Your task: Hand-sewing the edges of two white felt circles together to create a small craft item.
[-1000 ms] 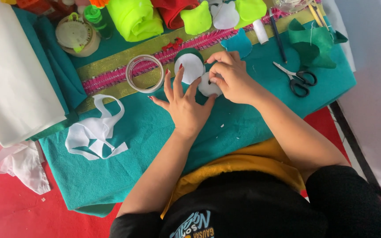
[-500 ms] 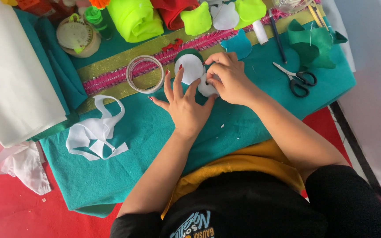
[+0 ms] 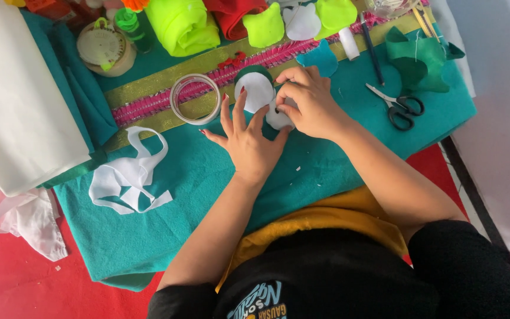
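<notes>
**Q:** Since the earlier frames, what has shifted?

**A:** Almost nothing; both hands stay on the white felt pieces, with only slight finger adjustment.

**Q:** Head view: how do the hands stand?

**A:** Left hand lies flat with fingers spread, pressing the white felt circle onto the teal felt sheet, gripping nothing. Right hand is closed, pinching a smaller white felt piece just beside the circle.

**Q:** Where do these sit, and what surrounds them?

**A:** Near the sheet's far edge, at its middle. Clear tape roll lies to the left, scissors toward the right edge, white felt offcuts toward the left edge, a cream fabric roll beyond.
</notes>
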